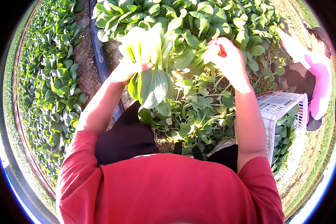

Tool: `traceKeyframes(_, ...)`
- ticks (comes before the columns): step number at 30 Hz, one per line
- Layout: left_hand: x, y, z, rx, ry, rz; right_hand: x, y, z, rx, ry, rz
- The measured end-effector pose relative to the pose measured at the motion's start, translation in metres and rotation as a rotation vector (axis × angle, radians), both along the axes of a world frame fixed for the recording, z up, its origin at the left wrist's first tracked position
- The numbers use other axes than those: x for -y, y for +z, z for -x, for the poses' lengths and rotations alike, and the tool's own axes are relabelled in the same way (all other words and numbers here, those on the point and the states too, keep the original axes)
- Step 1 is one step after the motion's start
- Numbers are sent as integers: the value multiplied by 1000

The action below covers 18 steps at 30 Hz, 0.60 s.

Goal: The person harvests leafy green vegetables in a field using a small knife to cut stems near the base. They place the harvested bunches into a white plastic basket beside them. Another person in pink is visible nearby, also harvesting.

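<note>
Leafy bunch: a thick bunch of broad, dark green leaves with pale, whitish-green stalks [155, 87] is in the left hand [128, 70], in front of the person and left of centre.
Bunch's long axis: it runs roughly along the view from top to bottom, stalk ends away from the body, leaf blades hanging toward the lap.
Left grip: closed around the bunch where stalks meet leaves, the thumb lying across the front.
Right grip: the right hand [230, 59] has its thumb and fingertips together on a small, pale yellow-green leaf [209, 56]; glare blurs the exact contact.
Hand to bunch: the bunch lies to the left of the right hand, with a gap between; the left hand is the nearer, being on it.
Ground below: loose green leaves and cut stalks [201, 112] are scattered between the knees.
Growing bed: a dense row of upright, glossy green plants [216, 18] stands just beyond both hands.
Right side: a white, slotted plastic crate [285, 100] holding dark green leaves [282, 140] sits beside the right forearm; a co-worker in a bright pink top [319, 84] is past it.
Left side: a long, dark hose [98, 46] lies on brown soil, beside another green bed [44, 86].
</note>
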State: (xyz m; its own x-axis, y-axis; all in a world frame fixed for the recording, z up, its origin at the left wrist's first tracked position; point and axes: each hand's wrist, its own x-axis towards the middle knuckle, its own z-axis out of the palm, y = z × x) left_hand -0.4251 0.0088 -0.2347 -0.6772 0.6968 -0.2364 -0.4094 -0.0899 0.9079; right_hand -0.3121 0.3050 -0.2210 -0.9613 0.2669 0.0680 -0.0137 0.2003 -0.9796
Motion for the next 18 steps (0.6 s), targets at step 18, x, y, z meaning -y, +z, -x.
traceKeyframes(18, -210, 108, -75, -103, -621, -246, -73, 137, -145, -258, -299, 480)
